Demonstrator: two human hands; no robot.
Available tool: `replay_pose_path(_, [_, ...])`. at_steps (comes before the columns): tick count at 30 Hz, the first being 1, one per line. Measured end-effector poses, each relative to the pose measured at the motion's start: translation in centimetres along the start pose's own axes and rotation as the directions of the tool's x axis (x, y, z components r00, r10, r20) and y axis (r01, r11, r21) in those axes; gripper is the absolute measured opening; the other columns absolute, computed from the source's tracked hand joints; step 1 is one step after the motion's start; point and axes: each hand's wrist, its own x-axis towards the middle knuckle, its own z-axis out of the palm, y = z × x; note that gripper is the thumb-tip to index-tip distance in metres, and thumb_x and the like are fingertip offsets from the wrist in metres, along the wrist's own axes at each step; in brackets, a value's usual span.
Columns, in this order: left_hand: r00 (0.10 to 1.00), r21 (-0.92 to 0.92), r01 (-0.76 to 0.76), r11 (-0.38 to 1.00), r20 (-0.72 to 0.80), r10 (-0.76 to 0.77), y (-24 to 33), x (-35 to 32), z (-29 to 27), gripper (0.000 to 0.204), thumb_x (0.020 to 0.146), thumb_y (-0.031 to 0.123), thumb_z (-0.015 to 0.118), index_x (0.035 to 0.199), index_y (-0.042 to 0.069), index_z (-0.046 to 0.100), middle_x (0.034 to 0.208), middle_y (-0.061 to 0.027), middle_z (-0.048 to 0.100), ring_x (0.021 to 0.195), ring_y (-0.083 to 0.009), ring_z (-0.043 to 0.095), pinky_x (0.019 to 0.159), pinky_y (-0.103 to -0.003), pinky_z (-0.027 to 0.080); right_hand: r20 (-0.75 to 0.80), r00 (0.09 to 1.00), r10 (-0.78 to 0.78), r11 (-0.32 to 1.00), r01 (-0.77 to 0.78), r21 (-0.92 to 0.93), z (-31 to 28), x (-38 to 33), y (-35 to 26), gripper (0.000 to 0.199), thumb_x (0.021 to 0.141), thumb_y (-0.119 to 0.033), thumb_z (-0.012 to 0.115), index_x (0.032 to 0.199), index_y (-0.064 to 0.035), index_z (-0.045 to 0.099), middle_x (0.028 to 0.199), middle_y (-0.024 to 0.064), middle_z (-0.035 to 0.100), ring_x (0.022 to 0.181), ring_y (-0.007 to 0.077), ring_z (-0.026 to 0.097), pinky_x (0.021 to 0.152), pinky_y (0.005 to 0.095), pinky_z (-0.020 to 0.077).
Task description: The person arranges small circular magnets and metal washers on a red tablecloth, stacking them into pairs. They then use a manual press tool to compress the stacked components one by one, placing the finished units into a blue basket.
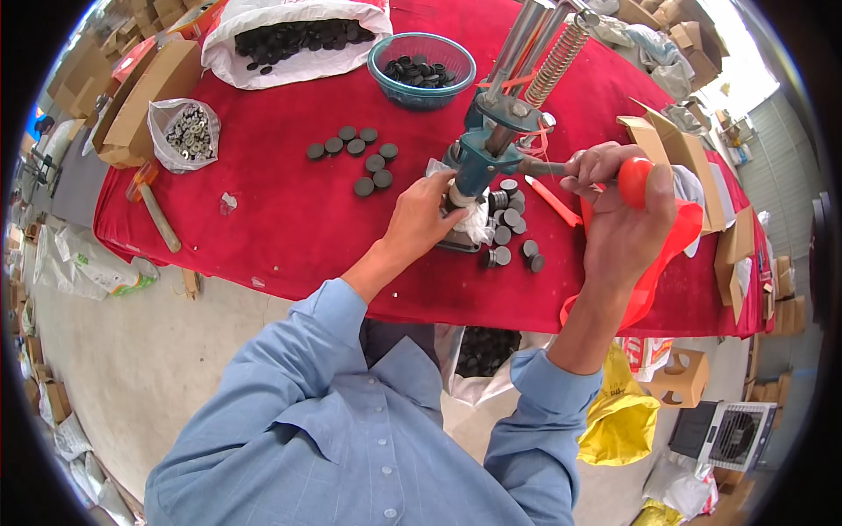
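Note:
A green hand press (481,165) with steel columns and a spring stands on the red-covered table. My right hand (624,219) is closed around its lever at the right, against the red ball knob (635,182). At the press's lower end, my left hand (416,215) has its fingers closed beside the ram; a pale edge shows there, but what they pinch is mostly hidden. White cloth or plastic (474,224) is bunched around the base. Round dark discs (503,235) lie just right of the press. More black discs (375,163) are spread to its left.
Behind are a teal basket (422,46) of black discs and a white sack (298,70) of them. A bag of metal parts (186,140), a hammer (158,210) and cardboard boxes (151,105) are leftward. A red-handled tool (553,202) and red bag (645,285) lie rightward.

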Motion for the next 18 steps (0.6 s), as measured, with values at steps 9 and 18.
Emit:
replay_pose_path(9, [0.976,0.214,-0.115,0.97,-0.159,0.151,-2.5,-1.3,-3.2,0.045,0.085,0.018,0.086,0.126,0.006,0.069,0.116,-0.0129,0.071,0.111,-0.0344,0.065,0.094,-0.047,0.054,0.147,0.944,-0.295,0.932,0.318,-0.171,-0.8,-7.9,4.1,0.067,0.102,-0.067,0.049,0.088,-0.0021,0.06,0.093,0.0163,0.064,0.103,0.0373,0.064,0.096,0.0543,0.0514])
replay_pose_path(18, [0.989,0.393,0.003,0.919,-0.136,0.055,-8.7,-4.7,-8.3,0.04,0.087,0.009,0.081,0.126,0.004,0.074,0.118,-0.0132,0.072,0.107,-0.0328,0.067,0.091,-0.044,0.056,0.014,0.958,-0.285,0.916,0.276,-0.292,-0.7,-12.7,7.4,0.066,0.1,-0.07,0.051,0.093,-0.0049,0.063,0.112,0.0199,0.069,0.129,0.0431,0.056,0.11,0.0559,0.0439])
